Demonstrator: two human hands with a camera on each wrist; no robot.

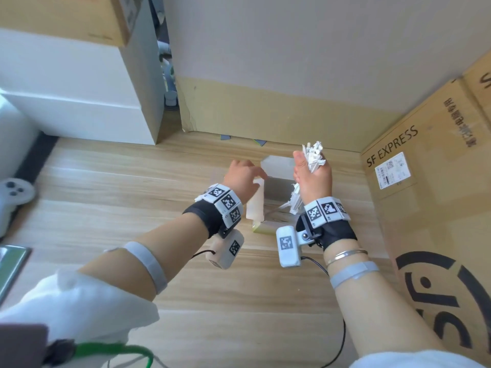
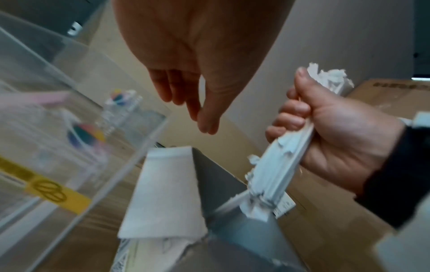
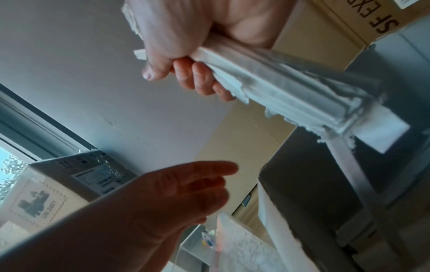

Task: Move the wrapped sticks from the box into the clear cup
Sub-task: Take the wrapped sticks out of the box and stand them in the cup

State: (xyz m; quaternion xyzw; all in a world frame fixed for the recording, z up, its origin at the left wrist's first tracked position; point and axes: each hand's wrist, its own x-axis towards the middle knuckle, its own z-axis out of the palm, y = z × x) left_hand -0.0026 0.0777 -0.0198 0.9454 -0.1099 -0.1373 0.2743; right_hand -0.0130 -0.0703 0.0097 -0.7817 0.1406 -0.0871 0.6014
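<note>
My right hand (image 1: pixel 313 173) grips a thick bundle of white paper-wrapped sticks (image 1: pixel 314 154) upright above the open box (image 1: pixel 255 201). The bundle (image 2: pixel 279 165) pokes out above and below the fist, and one loose stick (image 2: pixel 229 203) trails from its lower end into the box. In the right wrist view the fingers (image 3: pixel 197 79) curl round the bundle (image 3: pixel 291 97). My left hand (image 1: pixel 247 177) hovers over the box's left flap (image 2: pixel 167 193), fingers relaxed (image 2: pixel 204 117) and holding nothing. The clear cup (image 2: pixel 58 128), with a coloured logo and a yellow label, stands just left of the box.
A large SF Express carton (image 1: pixel 425 195) walls off the right side. Cardboard (image 1: pixel 265 115) lines the back wall. A white cabinet (image 1: pixel 79 102) stands at the back left, and a white game controller (image 1: pixel 13 195) lies at the wooden table's (image 1: pixel 132 195) left edge.
</note>
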